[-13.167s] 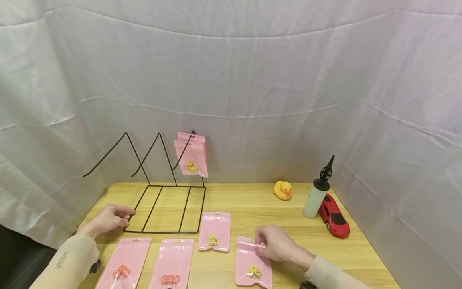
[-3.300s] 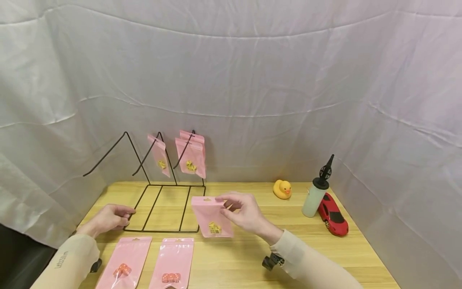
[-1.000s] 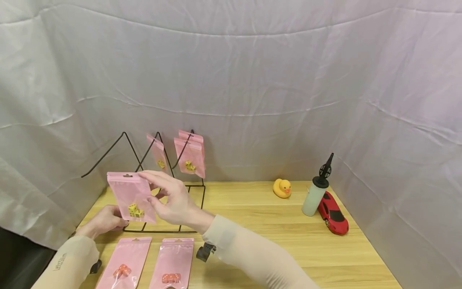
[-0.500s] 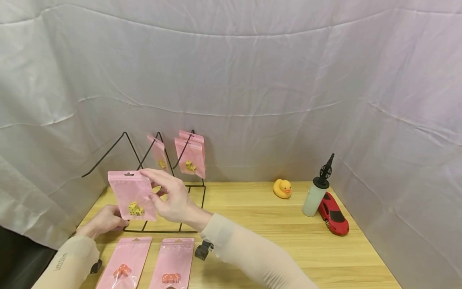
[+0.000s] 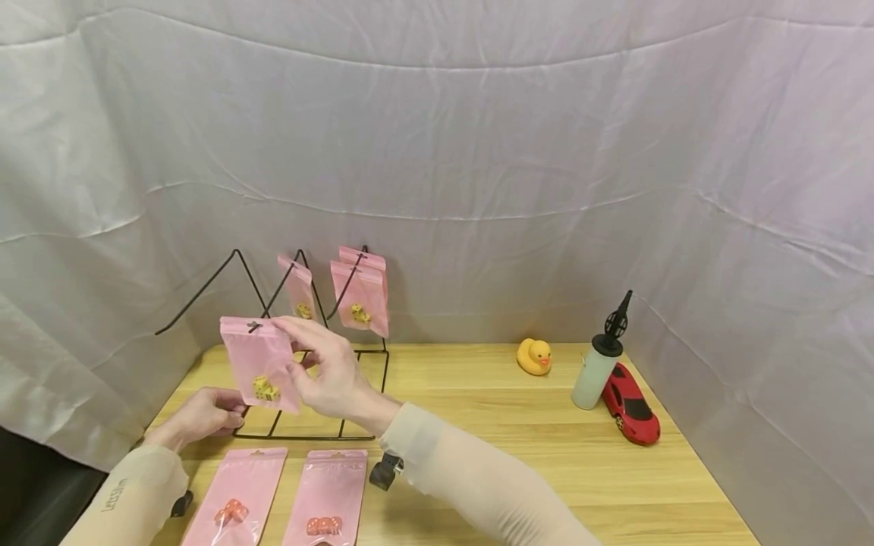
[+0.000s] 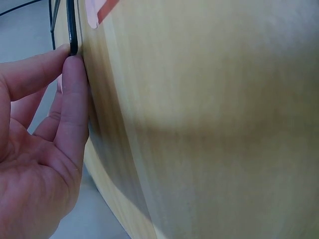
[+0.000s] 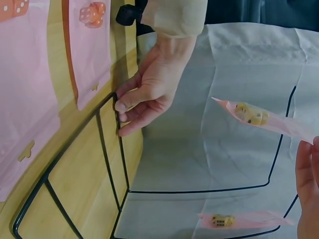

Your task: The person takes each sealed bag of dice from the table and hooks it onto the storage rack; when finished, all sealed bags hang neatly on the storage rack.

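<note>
My right hand [image 5: 331, 371] pinches the right edge of a pink zip bag [image 5: 239, 353] holding yellow dice. The tip of the black wire rack's [image 5: 307, 437] middle prong shows at the bag's hang hole, in front of its top strip. In the right wrist view this bag [image 7: 286, 125] is seen nearly edge-on, fingertips at its border. My left hand [image 5: 201, 415] pinches the left side of the rack's base; the left wrist view shows thumb and fingers on the black wire [image 6: 73, 30]. Farther back on the middle prong hangs another pink bag [image 5: 298, 284] with yellow dice.
Two pink bags hang on the right prong, the front bag [image 5: 362, 292] showing yellow dice. On the table before the rack lie a left bag [image 5: 249, 474] and a right bag [image 5: 334, 485] with orange dice. Farther right stand a rubber duck [image 5: 534, 356], hand pump [image 5: 592, 379] and red toy car [image 5: 631, 406].
Earlier, a dice bag was hung on the middle prong and my right hand lifted another from the table. Just now that bag moved slightly right and up, its hole meeting the prong tip.
</note>
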A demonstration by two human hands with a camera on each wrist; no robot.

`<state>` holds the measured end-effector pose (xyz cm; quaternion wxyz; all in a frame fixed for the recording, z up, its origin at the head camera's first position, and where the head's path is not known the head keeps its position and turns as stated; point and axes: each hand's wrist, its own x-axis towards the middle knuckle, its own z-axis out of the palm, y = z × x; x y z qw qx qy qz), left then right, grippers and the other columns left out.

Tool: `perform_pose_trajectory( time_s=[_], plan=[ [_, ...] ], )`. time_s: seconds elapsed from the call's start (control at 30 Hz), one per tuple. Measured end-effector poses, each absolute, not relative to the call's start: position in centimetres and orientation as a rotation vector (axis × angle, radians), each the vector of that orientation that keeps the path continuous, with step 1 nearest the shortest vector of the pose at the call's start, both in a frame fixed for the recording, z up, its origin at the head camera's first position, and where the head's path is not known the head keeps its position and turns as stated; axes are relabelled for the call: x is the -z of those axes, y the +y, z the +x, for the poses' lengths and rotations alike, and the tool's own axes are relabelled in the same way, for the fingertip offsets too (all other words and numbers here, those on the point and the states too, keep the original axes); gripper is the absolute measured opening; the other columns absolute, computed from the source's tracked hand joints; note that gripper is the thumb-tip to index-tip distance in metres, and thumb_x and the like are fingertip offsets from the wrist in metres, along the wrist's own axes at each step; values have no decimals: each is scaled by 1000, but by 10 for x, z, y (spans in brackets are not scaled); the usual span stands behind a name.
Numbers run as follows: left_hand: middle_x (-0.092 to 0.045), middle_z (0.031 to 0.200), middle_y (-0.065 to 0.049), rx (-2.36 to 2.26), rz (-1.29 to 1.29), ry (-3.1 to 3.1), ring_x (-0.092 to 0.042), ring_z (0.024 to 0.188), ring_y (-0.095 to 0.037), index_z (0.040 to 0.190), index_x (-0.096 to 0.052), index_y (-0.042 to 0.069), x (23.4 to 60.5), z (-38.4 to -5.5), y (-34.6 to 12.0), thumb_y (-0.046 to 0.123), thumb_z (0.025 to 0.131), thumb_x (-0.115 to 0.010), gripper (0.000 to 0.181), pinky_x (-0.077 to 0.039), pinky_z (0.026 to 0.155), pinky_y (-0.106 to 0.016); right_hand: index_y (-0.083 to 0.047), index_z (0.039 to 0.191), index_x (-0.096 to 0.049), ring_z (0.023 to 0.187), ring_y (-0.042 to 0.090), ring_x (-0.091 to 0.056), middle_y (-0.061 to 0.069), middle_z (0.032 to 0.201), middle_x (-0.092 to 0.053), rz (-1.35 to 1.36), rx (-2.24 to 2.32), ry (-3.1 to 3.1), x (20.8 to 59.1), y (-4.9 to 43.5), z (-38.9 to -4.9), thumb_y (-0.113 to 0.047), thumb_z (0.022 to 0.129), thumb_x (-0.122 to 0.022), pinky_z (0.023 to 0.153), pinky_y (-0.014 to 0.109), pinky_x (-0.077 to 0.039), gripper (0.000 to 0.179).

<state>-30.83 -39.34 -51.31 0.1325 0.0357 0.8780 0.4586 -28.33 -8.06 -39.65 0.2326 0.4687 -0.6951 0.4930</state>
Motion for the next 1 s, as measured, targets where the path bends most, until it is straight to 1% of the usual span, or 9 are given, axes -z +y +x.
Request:
perform_pose_trajectory(
  time_s=[0.07, 0.13, 0.27, 0.4, 0.53, 0.6, 0.73, 0.87, 1.0],
  plan=[
    [-68, 103, -10, -1323, 95, 2554, -65, 89, -11, 138, -62, -23, 513, -308, -393, -6, 97, -71, 45, -64, 78, -26, 5, 156, -61, 104, 28, -78, 22, 154, -67, 1267, -1368, -1926, 398, -80, -285, 15, 94, -69, 81, 9, -60, 63],
    [-68, 105, -10, -1311, 76, 2562, -65, 90, -12, 143, -61, -21, 513, -309, -393, -6, 97, -70, 50, -63, 78, -26, 5, 157, -59, 105, 30, -78, 23, 156, -66, 1251, -1386, -1944, 399, -80, -286, 15, 95, -69, 82, 10, -60, 64],
    [-68, 107, -7, -1296, 74, 2571, -64, 91, -13, 148, -59, -18, 513, -308, -394, -5, 96, -71, 54, -62, 79, -27, 6, 159, -56, 106, 33, -78, 24, 159, -62, 1238, -1380, -1943, 402, -80, -292, 15, 95, -67, 82, 13, -62, 66],
    [-69, 109, -8, -1287, 83, 2573, -64, 91, -12, 148, -60, -18, 513, -308, -394, -4, 97, -71, 54, -63, 80, -27, 7, 161, -53, 106, 31, -78, 25, 160, -61, 1220, -1315, -1919, 404, -81, -300, 14, 94, -66, 81, 11, -60, 68],
    [-69, 112, -11, -1267, 79, 2582, -64, 94, -15, 148, -61, -17, 513, -309, -393, -4, 98, -71, 52, -63, 82, -28, 7, 163, -50, 100, 29, -76, 27, 163, -58, 1168, -1267, -1934, 404, -82, -306, 14, 93, -66, 82, 5, -54, 72],
    [-69, 112, -11, -1271, 76, 2579, -64, 94, -14, 148, -60, -17, 513, -309, -394, -4, 98, -71, 52, -63, 82, -27, 6, 164, -49, 101, 29, -75, 28, 164, -57, 1140, -1252, -1948, 404, -83, -308, 15, 92, -65, 83, 5, -53, 73],
    [-69, 112, -11, -1288, 71, 2570, -64, 92, -13, 148, -59, -18, 512, -309, -394, -5, 98, -70, 53, -62, 80, -27, 6, 165, -48, 100, 27, -73, 26, 165, -55, 1103, -1203, -1973, 404, -86, -313, 16, 94, -64, 82, 6, -53, 74],
    [-70, 111, -12, -1290, 74, 2571, -64, 92, -14, 148, -59, -18, 511, -309, -394, -6, 97, -69, 54, -62, 79, -27, 6, 165, -47, 100, 26, -72, 25, 166, -54, 1074, -1180, -2001, 402, -89, -318, 16, 94, -64, 80, 5, -51, 74],
    [-69, 112, -12, -1292, 75, 2567, -64, 92, -14, 148, -59, -18, 512, -308, -393, -6, 98, -69, 53, -62, 79, -27, 6, 166, -47, 99, 27, -72, 24, 167, -54, 1044, -1188, -2029, 399, -89, -325, 16, 92, -65, 80, 7, -50, 77]
  ],
)
